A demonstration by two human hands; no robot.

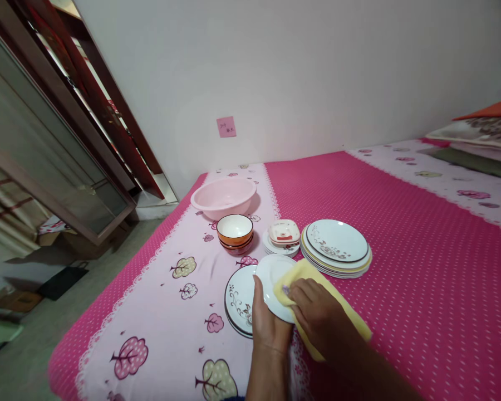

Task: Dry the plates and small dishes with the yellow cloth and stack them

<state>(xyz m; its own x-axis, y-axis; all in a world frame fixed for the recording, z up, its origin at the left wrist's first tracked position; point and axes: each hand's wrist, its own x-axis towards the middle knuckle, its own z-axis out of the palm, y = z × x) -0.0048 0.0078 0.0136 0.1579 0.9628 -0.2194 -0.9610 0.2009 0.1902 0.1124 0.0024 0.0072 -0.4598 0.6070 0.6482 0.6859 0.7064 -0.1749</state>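
My left hand (271, 328) holds a small white plate (271, 275) from below, its thumb at the left rim. A yellow cloth (353, 320) is gripped in my right hand (313, 306) and pressed on the right side of that plate. Behind and left of the held plate lie white plates with a dark rim and floral print (239, 301). Just beyond are small square bowls (284, 231) on a stack of small plates (290, 250). A taller stack of large plates (338, 242) stands to the right.
Stacked orange and red bowls (235, 236) stand left of the square bowls. A pink basin (224, 197) sits farther back near the wall. Everything rests on a pink patterned bedspread (158, 312). Folded bedding (480, 133) lies at the far right.
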